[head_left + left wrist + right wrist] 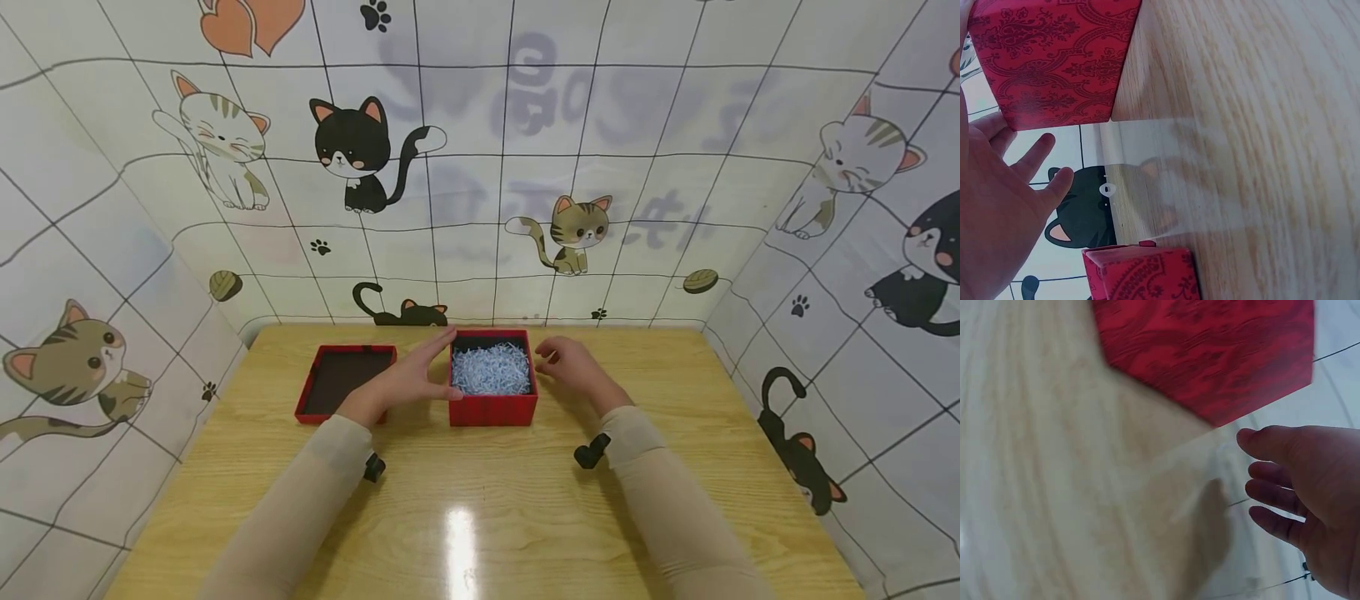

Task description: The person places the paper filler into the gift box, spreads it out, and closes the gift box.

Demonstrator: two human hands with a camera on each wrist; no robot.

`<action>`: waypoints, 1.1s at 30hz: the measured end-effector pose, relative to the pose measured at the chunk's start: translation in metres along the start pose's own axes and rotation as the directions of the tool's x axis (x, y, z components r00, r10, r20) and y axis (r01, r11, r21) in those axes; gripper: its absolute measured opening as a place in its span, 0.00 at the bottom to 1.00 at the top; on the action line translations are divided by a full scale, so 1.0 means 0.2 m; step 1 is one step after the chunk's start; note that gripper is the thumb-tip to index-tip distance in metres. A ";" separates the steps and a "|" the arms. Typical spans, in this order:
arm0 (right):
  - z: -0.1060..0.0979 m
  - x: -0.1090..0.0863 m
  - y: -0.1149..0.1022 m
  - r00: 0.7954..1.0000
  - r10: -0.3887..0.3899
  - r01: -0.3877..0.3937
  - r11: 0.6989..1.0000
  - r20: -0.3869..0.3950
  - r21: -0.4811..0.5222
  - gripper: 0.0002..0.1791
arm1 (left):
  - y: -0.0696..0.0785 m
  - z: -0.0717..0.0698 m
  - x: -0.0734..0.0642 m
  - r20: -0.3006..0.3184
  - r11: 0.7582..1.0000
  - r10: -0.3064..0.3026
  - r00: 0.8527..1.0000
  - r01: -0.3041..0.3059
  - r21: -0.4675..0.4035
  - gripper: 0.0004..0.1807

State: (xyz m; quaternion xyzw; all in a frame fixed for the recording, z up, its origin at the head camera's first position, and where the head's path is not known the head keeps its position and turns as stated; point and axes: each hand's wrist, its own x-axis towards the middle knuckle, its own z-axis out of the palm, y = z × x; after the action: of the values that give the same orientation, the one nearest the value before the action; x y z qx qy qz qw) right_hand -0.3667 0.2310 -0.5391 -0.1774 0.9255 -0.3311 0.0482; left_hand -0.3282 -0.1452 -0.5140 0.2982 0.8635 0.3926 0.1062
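Note:
A red patterned box point(492, 410) without its cover holds pale blue shredded paper point(491, 369). My left hand point(405, 377) spans the box's left side with thumb and fingers spread. In the head view its thumb tip overlaps the front left edge, and its fingertips reach the back left corner. To the right of the box is my right hand point(573, 367), fingers loosely bent and holding nothing. The right wrist view shows that thumb point(1260, 440) close to the box's lower corner. A red lid point(348, 382) lies inside up behind my left wrist, its dark inner face showing.
The wooden table point(480, 475) carries the box and lid near its back edge. White tile-patterned walls point(465, 183) printed with cartoon cats enclose it at the back and both sides. A black wrist camera point(592, 451) sits under the right sleeve and another point(374, 467) under the left.

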 end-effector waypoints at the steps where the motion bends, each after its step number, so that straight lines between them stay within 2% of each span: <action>1: 0.01 0.00 0.01 1.000 0.005 -0.005 1.000 0.002 0.006 0.15 | 0.00 0.00 0.00 0.000 1.000 0.000 1.000 0.000 0.000 0.66; 7: 0.06 -0.01 0.03 1.000 -0.003 0.003 1.000 -0.003 -0.001 0.14 | 0.00 0.00 -0.01 0.002 1.000 -0.007 1.000 0.007 0.007 0.66; 22: 0.10 0.01 0.06 0.999 -0.024 0.024 1.000 -0.036 0.017 0.08 | 0.00 0.00 0.00 0.008 1.000 -0.005 1.000 0.004 0.017 0.66; 26: 0.12 0.02 0.06 0.998 -0.003 0.003 1.000 -0.060 0.006 0.08 | 0.00 0.00 0.00 0.009 1.000 -0.006 1.000 0.006 0.009 0.66; 33: 0.15 0.02 0.05 0.992 0.087 -0.088 0.996 -0.090 -0.002 0.07 | 0.00 0.00 0.00 0.010 1.000 -0.009 1.000 0.009 0.016 0.66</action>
State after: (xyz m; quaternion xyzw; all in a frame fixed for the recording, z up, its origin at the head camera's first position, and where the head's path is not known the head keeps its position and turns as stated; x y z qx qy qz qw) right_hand -0.3681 0.2191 -0.5679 -0.1217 0.9345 -0.3338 0.0205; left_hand -0.3282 -0.1445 -0.5144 0.2973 0.8673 0.3837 0.1101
